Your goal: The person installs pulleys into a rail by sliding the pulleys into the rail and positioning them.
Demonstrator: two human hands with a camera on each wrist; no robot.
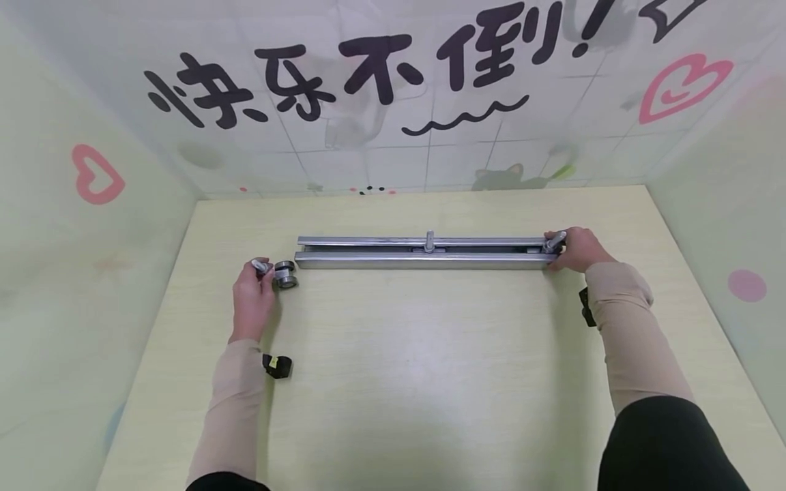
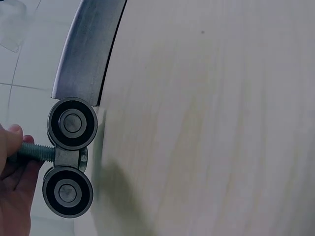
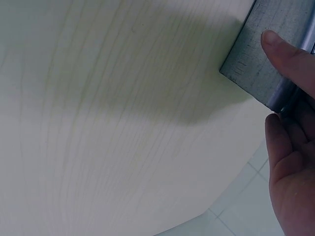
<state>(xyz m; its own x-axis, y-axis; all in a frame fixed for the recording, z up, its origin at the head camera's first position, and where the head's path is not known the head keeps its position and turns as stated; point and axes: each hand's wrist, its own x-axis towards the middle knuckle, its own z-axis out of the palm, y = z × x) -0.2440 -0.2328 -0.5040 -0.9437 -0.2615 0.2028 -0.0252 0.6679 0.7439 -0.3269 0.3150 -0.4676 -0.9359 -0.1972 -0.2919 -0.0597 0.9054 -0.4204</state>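
Observation:
My left hand (image 1: 250, 300) pinches the threaded bolt (image 2: 39, 152) of a roller trolley (image 1: 285, 274). In the left wrist view the trolley's round wheels (image 2: 73, 124) stand right at the left end of a metal rail (image 2: 91, 54); whether they touch it I cannot tell. The slotted rail (image 1: 368, 260) lies lengthwise on the table, slot upward. At its right end my right hand (image 1: 582, 251) grips it, thumb on the side wall. One bolt (image 1: 430, 241) sticks up from the slot near the middle, another bolt (image 1: 555, 241) beside the right hand.
The pale wooden table (image 1: 417, 354) has a back edge behind the rail. A wall (image 1: 368, 157) with large characters and drawings rises there, with side panels left and right. A black wrist camera (image 1: 279, 367) sits on the left sleeve, another black device (image 1: 586, 307) on the right.

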